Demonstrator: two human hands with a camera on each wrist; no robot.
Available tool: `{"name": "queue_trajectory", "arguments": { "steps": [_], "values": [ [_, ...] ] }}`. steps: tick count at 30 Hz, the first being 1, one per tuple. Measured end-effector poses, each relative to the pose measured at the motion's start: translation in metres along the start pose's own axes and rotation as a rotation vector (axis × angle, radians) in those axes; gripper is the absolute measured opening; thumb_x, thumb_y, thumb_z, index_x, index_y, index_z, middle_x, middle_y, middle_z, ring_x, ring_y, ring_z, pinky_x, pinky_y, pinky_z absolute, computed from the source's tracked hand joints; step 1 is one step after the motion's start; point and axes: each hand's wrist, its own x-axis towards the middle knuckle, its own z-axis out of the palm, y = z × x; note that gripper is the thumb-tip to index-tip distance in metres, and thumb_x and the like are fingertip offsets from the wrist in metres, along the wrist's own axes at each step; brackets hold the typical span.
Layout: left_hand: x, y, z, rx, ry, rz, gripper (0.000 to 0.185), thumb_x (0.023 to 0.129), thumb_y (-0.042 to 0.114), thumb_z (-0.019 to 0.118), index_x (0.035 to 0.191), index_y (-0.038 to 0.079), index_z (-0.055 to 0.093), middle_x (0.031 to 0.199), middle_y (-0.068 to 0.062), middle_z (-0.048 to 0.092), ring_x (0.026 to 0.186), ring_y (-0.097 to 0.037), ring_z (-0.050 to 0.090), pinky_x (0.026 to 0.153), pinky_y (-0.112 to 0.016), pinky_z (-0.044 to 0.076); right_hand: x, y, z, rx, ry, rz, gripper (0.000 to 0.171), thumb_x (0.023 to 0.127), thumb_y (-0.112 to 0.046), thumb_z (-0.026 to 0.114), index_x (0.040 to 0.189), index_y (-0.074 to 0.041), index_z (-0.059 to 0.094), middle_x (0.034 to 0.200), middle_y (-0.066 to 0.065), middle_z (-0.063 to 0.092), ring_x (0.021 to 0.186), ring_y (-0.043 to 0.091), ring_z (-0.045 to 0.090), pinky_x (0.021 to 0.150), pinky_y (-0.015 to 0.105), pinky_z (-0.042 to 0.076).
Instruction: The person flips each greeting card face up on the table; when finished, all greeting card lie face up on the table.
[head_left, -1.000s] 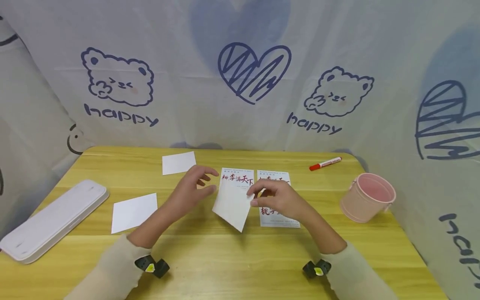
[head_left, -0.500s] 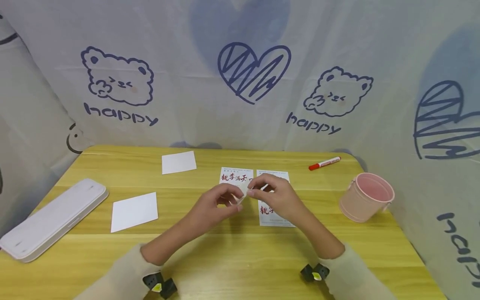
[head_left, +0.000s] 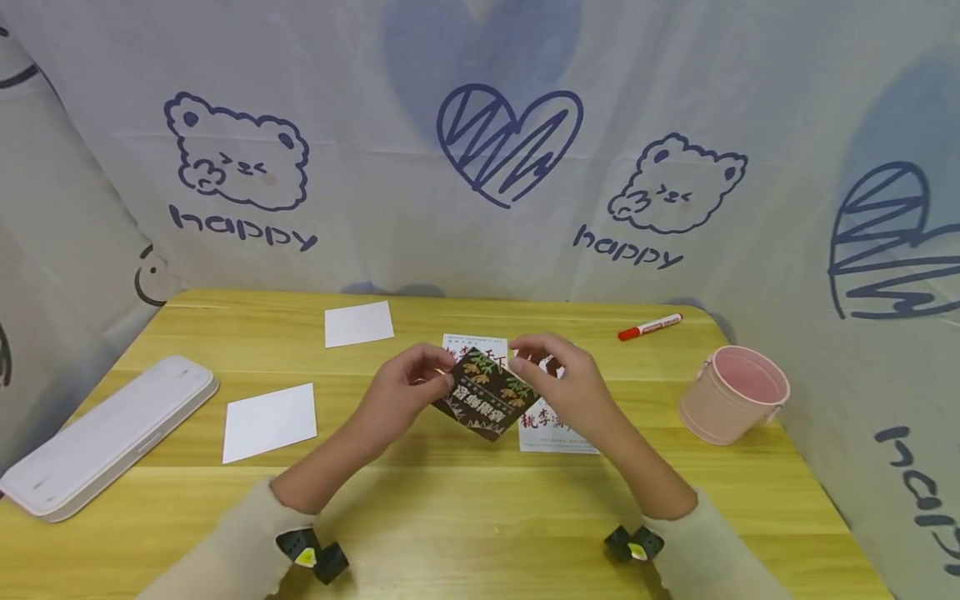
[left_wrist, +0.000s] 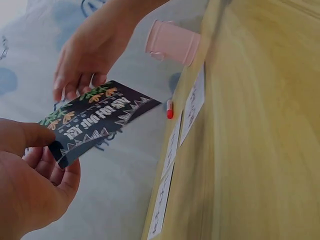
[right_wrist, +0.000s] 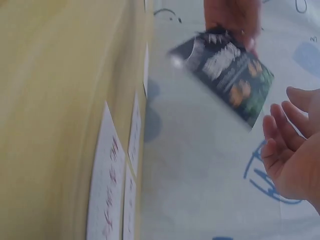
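A dark card (head_left: 487, 396) with orange flowers, green leaves and pale lettering is held up tilted above the table. My left hand (head_left: 405, 387) pinches its left corner between thumb and fingers, as the left wrist view also shows of the card (left_wrist: 95, 117). My right hand (head_left: 566, 375) is beside the card's other end; in the right wrist view its loosely bent fingers (right_wrist: 282, 132) stand apart from it. Under the hands lie white cards with red characters, one behind the dark card (head_left: 474, 342) and another at the right (head_left: 558, 437), partly covered by my right hand.
Two blank white cards lie left, one far (head_left: 358, 324) and one nearer (head_left: 270, 423). A long white case (head_left: 112, 437) stands at the table's left edge. At the right are a red-capped marker (head_left: 650, 327) and a pink bucket (head_left: 731, 396). A printed curtain (head_left: 375, 183) hangs behind.
The held card has turned over from its white side to its dark side. My left hand has come in from the left and grips it; my right hand has let go.
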Motion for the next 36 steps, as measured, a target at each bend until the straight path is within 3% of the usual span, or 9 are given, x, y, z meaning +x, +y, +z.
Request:
{"name": "queue_trajectory", "arguments": {
  "steps": [3, 7, 10, 15, 18, 21, 25, 29, 36],
  "values": [
    [0.003, 0.001, -0.008, -0.06, 0.013, -0.019, 0.023, 0.096, 0.005, 0.062, 0.118, 0.0, 0.062, 0.11, -0.008, 0.063, 0.093, -0.017, 0.059, 0.08, -0.024, 0.053, 0.002, 0.005, -0.008, -0.011, 0.003, 0.006, 0.028, 0.098, -0.031, 0.067, 0.122, -0.017, 0.068, 0.107, -0.004, 0.065, 0.094, 0.015, 0.058, 0.077, 0.029, 0.049],
    [0.003, 0.003, -0.013, -0.085, -0.005, -0.031, 0.024, 0.097, 0.006, 0.061, 0.119, -0.001, 0.061, 0.11, -0.006, 0.06, 0.094, -0.016, 0.057, 0.082, -0.024, 0.052, 0.003, 0.007, -0.008, 0.012, -0.064, 0.014, 0.031, 0.098, -0.03, 0.067, 0.126, -0.017, 0.065, 0.111, -0.004, 0.066, 0.098, 0.015, 0.061, 0.082, 0.034, 0.052],
    [0.002, 0.002, -0.008, -0.054, -0.05, -0.032, 0.021, 0.095, 0.006, 0.062, 0.116, 0.0, 0.063, 0.111, -0.009, 0.063, 0.094, -0.018, 0.058, 0.08, -0.026, 0.053, 0.002, 0.005, 0.001, 0.038, -0.132, 0.006, 0.034, 0.097, -0.028, 0.068, 0.13, -0.019, 0.064, 0.114, -0.001, 0.068, 0.099, 0.015, 0.064, 0.085, 0.036, 0.054],
    [-0.001, 0.003, 0.003, 0.018, -0.125, -0.016, 0.019, 0.093, 0.006, 0.064, 0.112, 0.003, 0.065, 0.105, -0.012, 0.066, 0.089, -0.019, 0.06, 0.076, -0.031, 0.054, -0.001, 0.003, 0.012, 0.048, -0.193, -0.033, 0.034, 0.097, -0.023, 0.069, 0.13, -0.015, 0.066, 0.114, 0.002, 0.072, 0.09, 0.015, 0.067, 0.077, 0.031, 0.057],
    [-0.001, 0.003, 0.004, 0.019, -0.118, -0.012, 0.024, 0.094, 0.007, 0.064, 0.118, 0.005, 0.063, 0.109, -0.012, 0.065, 0.09, -0.02, 0.062, 0.078, -0.032, 0.053, -0.002, 0.004, 0.013, 0.065, -0.16, -0.029, 0.028, 0.097, -0.02, 0.069, 0.124, -0.012, 0.069, 0.108, 0.003, 0.073, 0.084, 0.017, 0.067, 0.072, 0.031, 0.057],
    [0.0, 0.003, 0.0, -0.017, -0.063, -0.01, 0.032, 0.094, 0.008, 0.065, 0.125, 0.005, 0.059, 0.116, -0.012, 0.063, 0.095, -0.018, 0.062, 0.083, -0.03, 0.053, -0.002, 0.006, 0.011, 0.106, -0.089, 0.03, 0.025, 0.097, -0.019, 0.069, 0.121, -0.013, 0.069, 0.103, 0.003, 0.072, 0.084, 0.017, 0.066, 0.071, 0.031, 0.057],
    [0.002, 0.003, -0.005, -0.101, 0.007, 0.005, 0.039, 0.095, 0.006, 0.063, 0.132, 0.002, 0.053, 0.121, -0.014, 0.06, 0.101, -0.017, 0.061, 0.088, -0.025, 0.053, 0.001, 0.009, 0.007, 0.275, 0.015, 0.113, 0.027, 0.096, -0.013, 0.068, 0.122, -0.008, 0.063, 0.1, 0.008, 0.069, 0.083, 0.016, 0.067, 0.074, 0.031, 0.059],
    [0.003, 0.0, -0.006, -0.15, 0.025, 0.022, 0.041, 0.094, 0.003, 0.063, 0.133, 0.001, 0.051, 0.121, -0.015, 0.059, 0.101, -0.016, 0.061, 0.087, -0.023, 0.054, 0.004, 0.01, 0.006, 0.476, 0.084, 0.135, 0.031, 0.095, -0.005, 0.065, 0.124, 0.001, 0.055, 0.101, 0.009, 0.065, 0.084, 0.014, 0.066, 0.08, 0.03, 0.06],
    [0.004, -0.004, -0.006, -0.127, 0.061, 0.036, 0.034, 0.093, 0.0, 0.063, 0.126, -0.001, 0.057, 0.117, -0.012, 0.061, 0.094, -0.015, 0.063, 0.083, -0.024, 0.056, 0.006, 0.012, 0.011, 0.633, 0.105, 0.181, 0.03, 0.096, -0.001, 0.06, 0.124, 0.002, 0.049, 0.103, 0.007, 0.059, 0.089, 0.015, 0.066, 0.083, 0.033, 0.06]
  ]
}}
